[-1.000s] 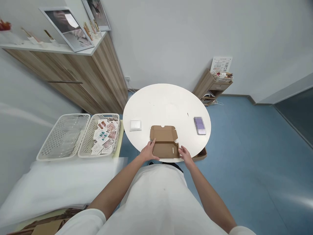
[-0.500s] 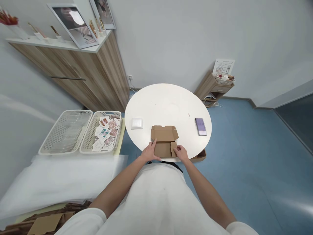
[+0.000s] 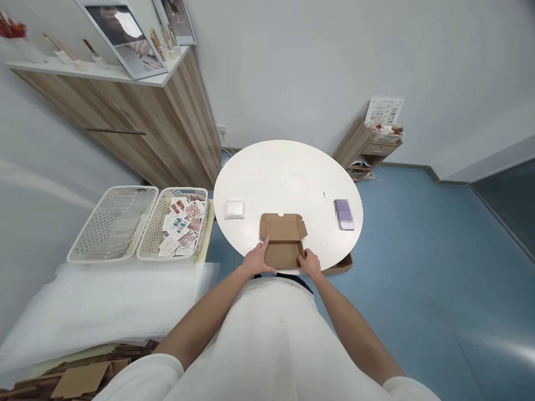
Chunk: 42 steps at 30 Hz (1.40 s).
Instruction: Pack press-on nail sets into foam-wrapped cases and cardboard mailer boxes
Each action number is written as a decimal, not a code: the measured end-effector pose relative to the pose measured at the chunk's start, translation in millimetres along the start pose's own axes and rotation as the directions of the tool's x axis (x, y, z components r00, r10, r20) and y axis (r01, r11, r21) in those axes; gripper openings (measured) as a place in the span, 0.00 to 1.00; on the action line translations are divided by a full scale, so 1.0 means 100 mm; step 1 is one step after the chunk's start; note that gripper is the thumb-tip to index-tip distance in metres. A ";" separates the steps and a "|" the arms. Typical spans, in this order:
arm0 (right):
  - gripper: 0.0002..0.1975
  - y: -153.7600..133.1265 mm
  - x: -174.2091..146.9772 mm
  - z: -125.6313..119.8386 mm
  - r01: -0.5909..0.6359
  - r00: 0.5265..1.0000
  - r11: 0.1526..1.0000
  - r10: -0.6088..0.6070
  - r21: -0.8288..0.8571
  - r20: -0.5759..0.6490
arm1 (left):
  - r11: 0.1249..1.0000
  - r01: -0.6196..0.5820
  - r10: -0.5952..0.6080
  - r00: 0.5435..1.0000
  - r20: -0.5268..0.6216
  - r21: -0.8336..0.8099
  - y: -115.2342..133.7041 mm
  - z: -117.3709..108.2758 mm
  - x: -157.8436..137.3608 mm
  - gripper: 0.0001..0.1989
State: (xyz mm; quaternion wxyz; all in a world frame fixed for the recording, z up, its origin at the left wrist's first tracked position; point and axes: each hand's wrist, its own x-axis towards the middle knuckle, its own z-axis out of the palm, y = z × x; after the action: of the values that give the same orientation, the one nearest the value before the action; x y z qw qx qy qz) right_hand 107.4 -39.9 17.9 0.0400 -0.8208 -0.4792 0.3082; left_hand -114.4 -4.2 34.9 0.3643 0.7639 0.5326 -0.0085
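An open brown cardboard box sits at the near edge of the round white table, its lid standing away from me with side flaps spread. My left hand grips the box's left side, thumb along the front edge and fingers reaching to the back corner. On the opposite side my right hand pinches the right wall, fingertips at its top edge. The inside of the box shows a bare brown bottom. A flat white packet lies to the left, and a purple item, partly pixelated, to the right.
On my left stand a white basket of clear plastic packs and another with cards of press-on nails. White sheeting lies in front of them. Folded cardboard is at the lower left. A wooden cabinet stands behind.
The small flap at the box's right end, which stuck inward, is now folded against the right wall. My right hand has shifted slightly with it; my left hand keeps its place.
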 end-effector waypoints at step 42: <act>0.35 0.22 0.16 -0.33 0.147 0.975 0.836 -0.213 0.529 0.066 | 0.942 0.132 -0.208 0.951 -0.230 -0.309 0.46 0.23 0.38 0.43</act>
State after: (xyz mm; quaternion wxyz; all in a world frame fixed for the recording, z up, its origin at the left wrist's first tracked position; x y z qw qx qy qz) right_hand 147.8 -30.9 29.1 0.2601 -0.7102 -0.4543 0.4706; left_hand -51.9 6.4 27.8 0.3972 0.6475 0.6356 0.1380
